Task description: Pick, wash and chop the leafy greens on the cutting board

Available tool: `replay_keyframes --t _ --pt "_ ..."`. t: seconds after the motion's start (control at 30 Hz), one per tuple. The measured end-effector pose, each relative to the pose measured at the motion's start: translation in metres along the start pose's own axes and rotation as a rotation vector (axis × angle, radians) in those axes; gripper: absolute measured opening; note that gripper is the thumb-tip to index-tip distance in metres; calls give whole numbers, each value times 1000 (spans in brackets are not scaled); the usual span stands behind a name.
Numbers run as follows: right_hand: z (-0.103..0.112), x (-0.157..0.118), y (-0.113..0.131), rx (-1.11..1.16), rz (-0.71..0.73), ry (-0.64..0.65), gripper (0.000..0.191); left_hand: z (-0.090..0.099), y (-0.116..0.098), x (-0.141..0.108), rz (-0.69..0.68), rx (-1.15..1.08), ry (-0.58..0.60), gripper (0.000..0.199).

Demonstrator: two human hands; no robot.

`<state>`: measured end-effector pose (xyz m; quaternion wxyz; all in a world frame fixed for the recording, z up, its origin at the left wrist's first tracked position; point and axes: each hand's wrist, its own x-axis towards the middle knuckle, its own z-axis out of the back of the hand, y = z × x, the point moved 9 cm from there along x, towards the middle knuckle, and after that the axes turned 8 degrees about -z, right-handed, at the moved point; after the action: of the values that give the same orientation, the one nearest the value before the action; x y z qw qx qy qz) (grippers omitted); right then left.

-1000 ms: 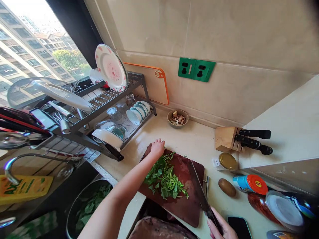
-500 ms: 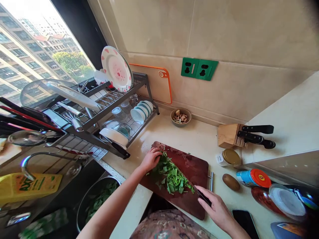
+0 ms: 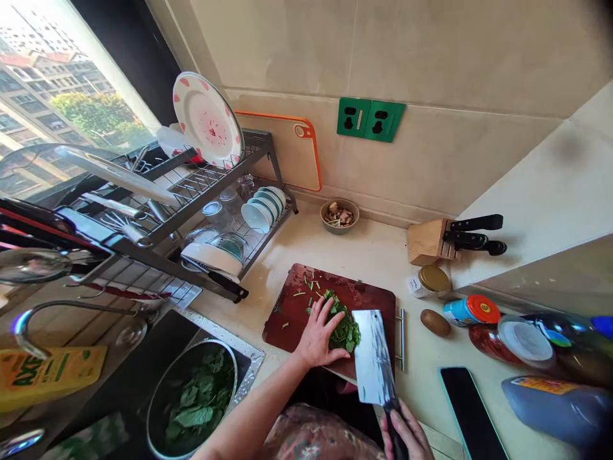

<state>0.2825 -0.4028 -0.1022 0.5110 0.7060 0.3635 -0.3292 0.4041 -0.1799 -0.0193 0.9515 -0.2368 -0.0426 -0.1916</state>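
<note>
My left hand [image 3: 320, 337] lies spread and flat on the heap of chopped greens [image 3: 343, 326], pressing it against the side of the cleaver [image 3: 373, 359], whose handle my right hand [image 3: 406, 436] grips in a closed fist at the bottom edge of the view. The greens sit gathered near the middle of the dark red cutting board [image 3: 292, 305], with a few loose bits scattered toward its far left corner. A pot of leaves [image 3: 196, 399] stands in the sink to my left, and a phone [image 3: 472, 415] lies on the counter to my right.
</note>
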Motion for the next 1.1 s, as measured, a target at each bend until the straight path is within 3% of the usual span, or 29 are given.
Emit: replay_keyframes --t 0.13,0.27,0.37,0.57,0.7,0.77,0.87,1.0,1.1 --pt "-56 14 8 -49 65 181 42 -5 -13 9 -34 -12 -30 80" --pt "-84 19 15 -86 140 250 36 -3 -13 13 36 -16 -131 58" --pt "-87 19 16 -98 139 270 36 2 -15 17 53 -28 -222 47" --pt "-72 14 19 -109 63 268 33 8 -29 26 19 -24 -333 41" --pt "-81 12 24 -212 20 310 31 33 -25 15 19 57 -418 41" --pt "-98 10 23 -277 -11 376 32 55 -15 -4 79 113 -463 40" --pt "-139 2 13 -392 -72 507 31 94 2 -51 232 193 -548 41" --pt "-202 -13 -18 -515 -140 651 29 134 23 -138 457 275 -666 41" --pt "-252 -22 -55 -600 -206 758 30 147 46 -210 653 299 -724 38"
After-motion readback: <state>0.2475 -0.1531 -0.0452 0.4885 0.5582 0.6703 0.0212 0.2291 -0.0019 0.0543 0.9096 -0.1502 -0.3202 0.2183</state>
